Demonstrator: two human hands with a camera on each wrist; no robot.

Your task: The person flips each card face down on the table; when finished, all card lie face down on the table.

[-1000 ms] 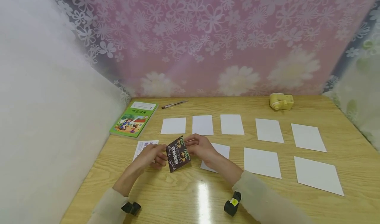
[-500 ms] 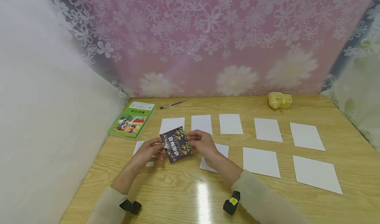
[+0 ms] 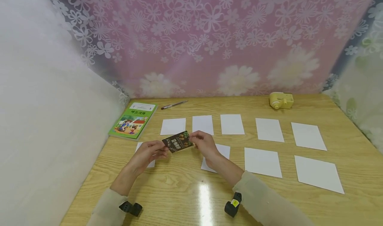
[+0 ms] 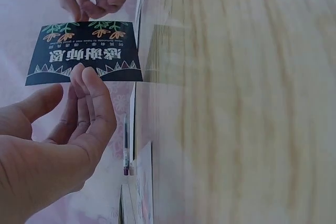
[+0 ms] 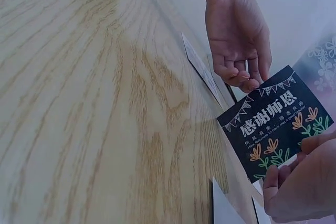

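A dark thank-you card [image 3: 178, 142] with white lettering, orange flowers and a white pennant border is held up between both hands, above the table. My left hand [image 3: 148, 154] holds the pennant edge; in the left wrist view its fingertips [image 4: 90, 77] overlap the card [image 4: 84, 51]. At the flowered edge my right hand [image 3: 204, 145] pinches the card with thumb and fingers, as the right wrist view shows on the card [image 5: 275, 119]. Partly hidden behind my left hand lies a printed white card [image 3: 151, 164]. My right hand and wrist partly cover a blank white card [image 3: 222, 150].
Several blank white cards [image 3: 232, 124] lie in two rows across the wooden table [image 3: 179, 192]. A green book [image 3: 133, 120] sits at the back left, with a pen [image 3: 174, 105] beside it. Near the back right edge stands a yellow toy-like object [image 3: 281, 100].
Both hands have lifted the thank-you card slightly away from me and turned it. Its face now tilts flatter in the head view than half a second ago.
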